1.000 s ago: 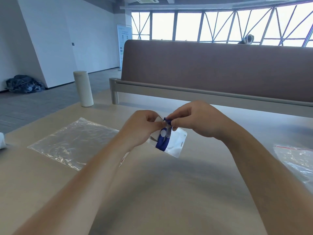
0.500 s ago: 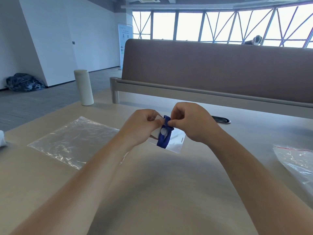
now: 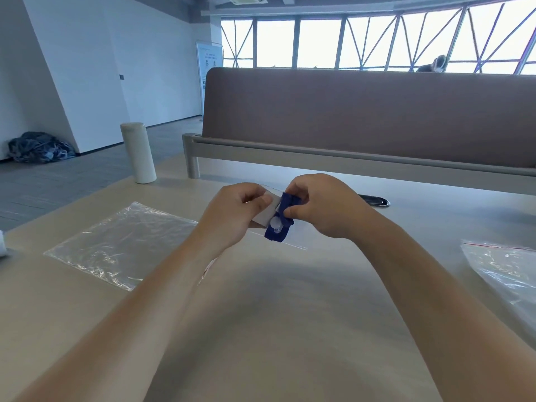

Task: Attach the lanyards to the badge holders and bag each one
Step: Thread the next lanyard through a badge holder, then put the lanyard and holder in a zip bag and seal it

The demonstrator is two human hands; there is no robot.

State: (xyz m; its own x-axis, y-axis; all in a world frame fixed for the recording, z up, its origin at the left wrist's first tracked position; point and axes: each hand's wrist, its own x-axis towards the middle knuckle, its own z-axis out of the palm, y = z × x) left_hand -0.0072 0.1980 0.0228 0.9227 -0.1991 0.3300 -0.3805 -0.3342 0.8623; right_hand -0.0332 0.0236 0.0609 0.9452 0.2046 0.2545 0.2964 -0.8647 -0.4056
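Centre frame: my left hand (image 3: 235, 216) pinches badge holder (image 3: 264, 217), right hand (image 3: 322, 207) pinches lanyard (image 3: 285, 203); attaching. Next, probably: snap clasp (image 3: 275, 226) shut.

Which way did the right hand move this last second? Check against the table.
Yes, the right hand shifted slightly left, uncovering the dark oval slot behind it.

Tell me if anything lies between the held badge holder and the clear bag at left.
Nothing visible does. The left hand holds the badge holder, the right hand the lanyard; only bare table lies between that hand and the clear bag.
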